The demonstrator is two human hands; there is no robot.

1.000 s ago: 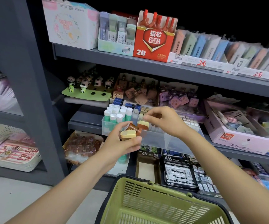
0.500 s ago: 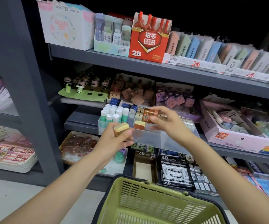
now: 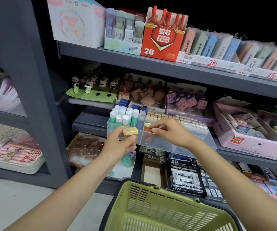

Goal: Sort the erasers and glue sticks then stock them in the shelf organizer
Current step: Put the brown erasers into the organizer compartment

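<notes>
At the middle shelf: a clear organizer (image 3: 159,144) is being stocked, with a green basket (image 3: 167,212) held below at 6 o'clock.
Left hand (image 3: 117,144): an eraser (image 3: 130,133) with a pale yellow top is pinched between thumb and fingers, just in front of the organizer's front wall.
Right hand (image 3: 169,132): fingertips are curled and pinched over a second eraser (image 3: 148,127), yellow over brown, seated in the front middle compartment; whether it is gripped or only touched cannot be told.
Glue sticks (image 3: 123,116): stood upright, white caps up, in the compartment at 9 o'clock of the right hand.
Weight: the erasers are judged very light, easily carried by two fingertips.
Feel: a firm, slightly rubbery body is expected, grippy rather than slick; the wrapping may be smoother.
Fragility: little risk is seen from a drop; the worst likely is a tumble into the wrong compartment.
Where to hold: the two long side faces are best pinched, top left free, so the eraser can be lowered flat beside its neighbour.
</notes>
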